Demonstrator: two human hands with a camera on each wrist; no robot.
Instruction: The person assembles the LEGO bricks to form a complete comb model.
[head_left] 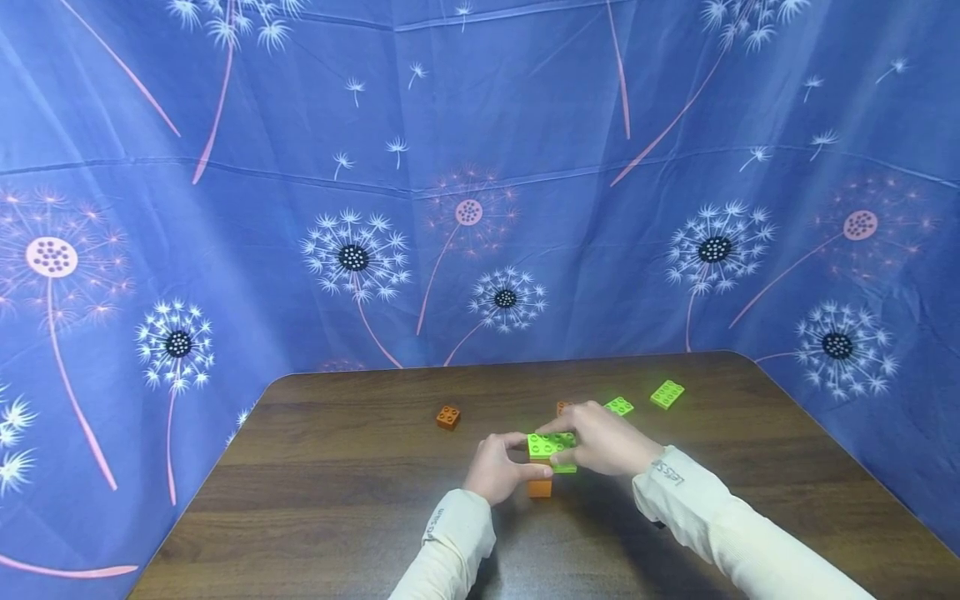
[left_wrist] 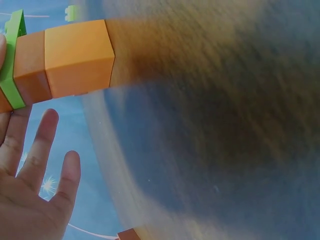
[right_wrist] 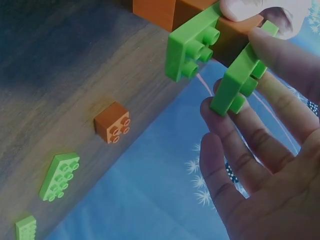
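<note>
A small tower of building bricks stands on the table, with an orange brick [head_left: 540, 489] at its foot. Higher up, a lower flat green brick [right_wrist: 176, 52] juts out sideways, and above it comes an orange-brown brick [right_wrist: 236, 37]. At the very top is another flat green brick [head_left: 546, 447], which my right hand [head_left: 606, 440] pinches between thumb and fingers. From the left side my left hand [head_left: 495, 468] holds the upper tower between thumb and forefinger. Its other fingers [left_wrist: 40, 145] spread away from the bricks. Whether the top green brick is fully seated I cannot tell.
Apart from the tower, an orange brick [head_left: 448, 417] lies to its left at the back. Behind my right hand are another orange brick [right_wrist: 113, 123] and a flat green brick [head_left: 619, 406]. A further green brick [head_left: 667, 394] lies farther right. A blue patterned cloth [head_left: 450, 275] hangs behind the table.
</note>
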